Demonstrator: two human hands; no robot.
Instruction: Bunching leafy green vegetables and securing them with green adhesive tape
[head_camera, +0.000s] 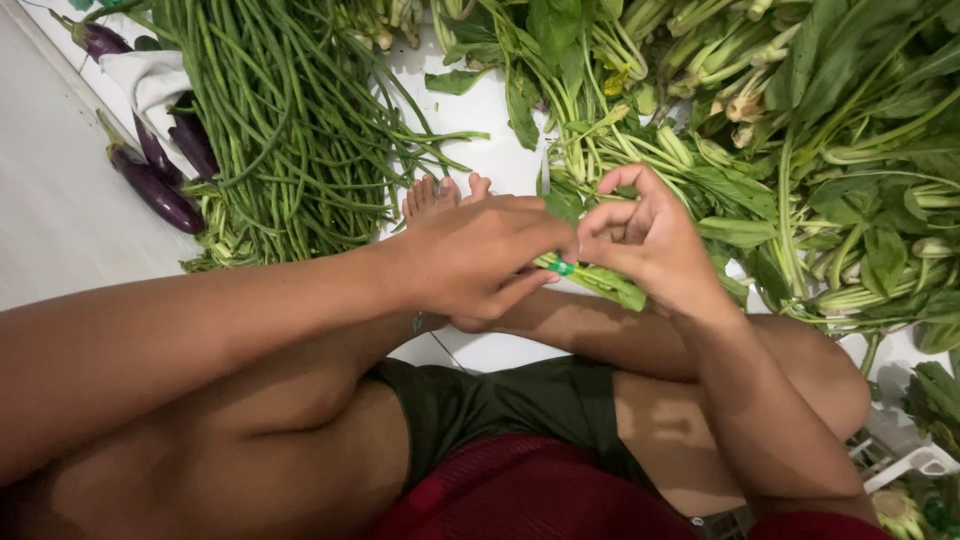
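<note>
Nearest the camera: red garment (520, 495) and dark green shorts (500, 400), bare legs folded on the white floor (60, 220). Above the lap, both hands meet at frame centre. Left hand (480, 255) is curled, fingers pinched onto a small bundle of leafy green stems (600, 282) where a green band (561, 267) wraps it; thumb underneath, knuckles up. Right hand (650, 245) is also closed round the same bundle from the other side, index finger arched over the top, remaining fingers folded against the stems. The bundle sits between the two hands, off the floor, angled down towards the right, over the person's shin. Toes (445, 192) show just beyond the left hand. At the lower right edge, a corner of a white plastic crate (915, 462). Further out on the left: a big sheaf of yardlong beans (280, 130) laid on the floor, with purple eggplants (160, 190) just beside it and a white cloth (145, 75) next to those. Further out on the right: a large heap of loose leafy greens (800, 130) with pale stalks, spread across the top and right of the frame, touching the beans' far end.
</note>
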